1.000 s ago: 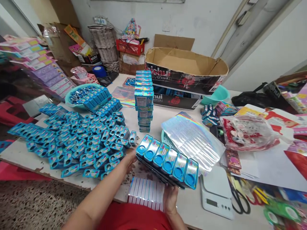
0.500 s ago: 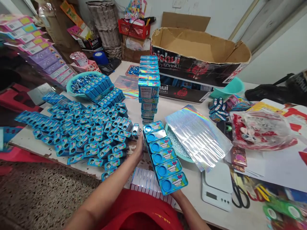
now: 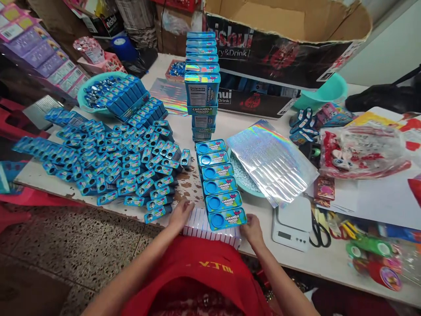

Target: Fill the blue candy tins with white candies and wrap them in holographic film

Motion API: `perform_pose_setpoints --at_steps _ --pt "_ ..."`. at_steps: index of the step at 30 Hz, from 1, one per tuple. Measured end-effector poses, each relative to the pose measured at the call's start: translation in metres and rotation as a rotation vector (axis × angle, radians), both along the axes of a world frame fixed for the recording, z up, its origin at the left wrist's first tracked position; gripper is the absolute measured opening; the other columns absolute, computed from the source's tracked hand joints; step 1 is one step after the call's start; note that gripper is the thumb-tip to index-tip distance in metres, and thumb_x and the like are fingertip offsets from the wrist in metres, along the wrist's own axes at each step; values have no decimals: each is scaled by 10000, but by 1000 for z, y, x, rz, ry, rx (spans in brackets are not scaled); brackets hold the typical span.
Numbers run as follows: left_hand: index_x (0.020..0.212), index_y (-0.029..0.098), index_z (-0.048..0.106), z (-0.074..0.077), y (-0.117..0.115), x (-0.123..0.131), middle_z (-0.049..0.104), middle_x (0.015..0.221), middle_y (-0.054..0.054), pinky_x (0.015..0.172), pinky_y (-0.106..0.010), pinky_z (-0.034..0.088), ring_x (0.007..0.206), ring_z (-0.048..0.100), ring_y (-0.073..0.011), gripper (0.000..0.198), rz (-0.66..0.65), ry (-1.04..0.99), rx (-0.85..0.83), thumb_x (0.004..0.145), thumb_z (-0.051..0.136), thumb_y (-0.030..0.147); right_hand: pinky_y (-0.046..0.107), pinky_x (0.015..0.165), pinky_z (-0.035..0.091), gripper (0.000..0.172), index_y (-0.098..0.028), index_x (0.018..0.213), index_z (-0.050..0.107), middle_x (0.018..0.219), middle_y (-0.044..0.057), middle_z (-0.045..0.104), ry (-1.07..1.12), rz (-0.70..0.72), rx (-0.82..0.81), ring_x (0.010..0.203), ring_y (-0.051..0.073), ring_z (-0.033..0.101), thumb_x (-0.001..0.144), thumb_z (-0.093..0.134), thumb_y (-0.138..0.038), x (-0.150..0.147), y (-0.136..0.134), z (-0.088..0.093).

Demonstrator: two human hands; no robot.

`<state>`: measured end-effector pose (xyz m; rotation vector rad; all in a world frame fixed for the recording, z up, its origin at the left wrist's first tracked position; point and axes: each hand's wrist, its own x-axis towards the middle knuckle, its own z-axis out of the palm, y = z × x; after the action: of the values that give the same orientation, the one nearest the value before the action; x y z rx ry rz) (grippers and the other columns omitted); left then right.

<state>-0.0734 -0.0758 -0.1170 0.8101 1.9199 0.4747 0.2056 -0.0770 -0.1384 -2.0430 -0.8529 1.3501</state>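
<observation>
A row of blue candy tins (image 3: 219, 186), lettered "Caramelo Macizo" and each with a round recess, stands on the table in front of me. My left hand (image 3: 180, 216) is off the tins, its fingers loosely apart by the left end of a pack of white, shiny strips (image 3: 197, 221). My right hand (image 3: 253, 229) is at the near right corner of the row, fingers loosely bent; whether they touch the tin is hard to see. Beyond the row rises a tall stack of similar tins (image 3: 201, 92). Many more blue tins (image 3: 131, 171) crowd the table's left side.
A turquoise basin of pale beads (image 3: 245, 188) lies partly under holographic sheets (image 3: 271, 162). To the right are a white scale (image 3: 292, 224), black scissors (image 3: 319, 230) and a bagged plush item (image 3: 362, 153). Big cardboard boxes (image 3: 279, 57) stand behind; a bowl of wrapped candies (image 3: 98, 92) is far left.
The row of tins, held and tilted between both hands before, now rests on the table. My left hand has left its side and come nearer; my right hand has come out from beneath its near end.
</observation>
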Motion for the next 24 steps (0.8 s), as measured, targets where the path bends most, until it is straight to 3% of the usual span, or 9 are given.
perform_pose_setpoints --at_steps 3,8,11,13,15,17,19,22,24 --pt "1076 161 566 -12 -40 2 606 1147 -154 866 -372 393 1062 550 -318 563 59 21 -73 641 670 503 396 628 482 421 -168 704 613 616 47 655 147 17 -84 668 270 619 436 802 -432 -2 -14 -1" --pt "840 148 633 -7 -51 -2 682 839 -98 701 -319 444 807 614 -245 537 279 -518 -53 658 593 652 359 638 499 472 -165 818 674 728 37 698 406 63 -39 649 208 618 498 794 -490 -20 -33 9" --pt "756 146 655 11 -56 -14 667 726 -57 636 -277 436 675 590 -182 429 201 -717 -15 635 685 556 322 667 482 357 -167 728 698 746 30 681 465 111 80 694 187 599 516 816 -427 -19 -42 20" --pt "725 136 668 23 -60 -19 648 677 -33 580 -239 408 615 561 -144 328 72 -728 -17 574 780 406 308 672 474 305 -164 675 703 756 33 675 482 131 123 725 186 595 518 823 -396 -18 -47 26" --pt "665 128 657 33 -62 -20 607 596 -4 512 -214 368 535 516 -110 287 61 -671 6 529 811 329 298 649 472 306 -169 724 708 725 18 669 506 125 109 698 174 590 529 819 -378 -19 -50 31" --pt "652 133 642 42 -63 -22 584 558 16 492 -209 373 495 497 -96 291 208 -630 84 517 812 327 289 638 472 367 -176 847 702 723 -1 672 569 162 71 677 160 586 544 812 -351 -21 -51 36" --pt "694 141 642 52 -63 -31 611 589 16 524 -215 421 520 531 -103 300 392 -616 188 522 809 322 287 659 472 423 -168 901 686 741 -12 682 661 308 -28 689 153 593 529 816 -321 -24 -52 41" --pt "720 135 645 72 -72 -61 644 637 6 559 -208 456 561 569 -106 305 550 -584 328 507 817 269 276 625 460 350 -130 738 683 657 -12 677 755 557 -226 633 149 590 467 834 -292 -30 -58 45" --pt "717 125 645 86 -85 -85 656 651 -1 572 -211 472 568 582 -110 314 643 -548 396 481 824 229 242 564 432 300 -128 636 657 587 -21 650 775 602 -267 566 124 559 469 835 -303 -38 -66 44"
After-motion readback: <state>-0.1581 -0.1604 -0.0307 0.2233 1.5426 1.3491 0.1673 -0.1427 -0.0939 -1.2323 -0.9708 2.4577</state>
